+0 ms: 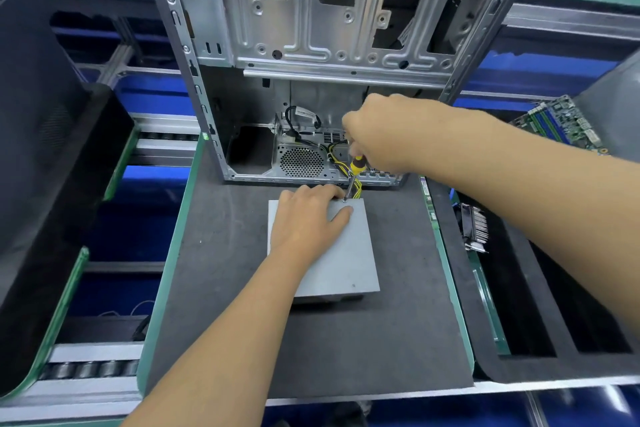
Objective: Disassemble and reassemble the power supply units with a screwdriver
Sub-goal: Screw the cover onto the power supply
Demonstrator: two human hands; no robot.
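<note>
- Lying flat on the dark worktop (pixel 398 305) just in front of the open computer case (pixel 311 45) is the grey power supply unit (pixel 349 253), its yellow and black cable bundle (pixel 334 152) trailing back into the case.
- Pressed flat on its lid is the left hand (pixel 308 218), fingers straight and spread, steadying the box and closed round nothing.
- Above the far right corner the right hand (pixel 377 135) has its grip curled round the yellow-and-black handle of the screwdriver (pixel 355 173), shaft pointing down, tip at a screw (pixel 345 200) in that corner, just beside the left fingertips.
- I judge a lid screw is being worked; whether it is going in or coming out I cannot tell.
- Next, I would say, the tip must stay seated and upright while the lid is held still; another screw (pixel 353 285) shows near the front right corner.
- Cables crowd close to the shaft and could snag it.
- Off to the right a green circuit board (pixel 557 125) rests on a black foam tray (pixel 519 340), with a finned metal part (pixel 476 227) at the tray's edge.
- Conveyor rollers (pixel 86 369) run along the left, beside another black tray (pixel 52 184).
</note>
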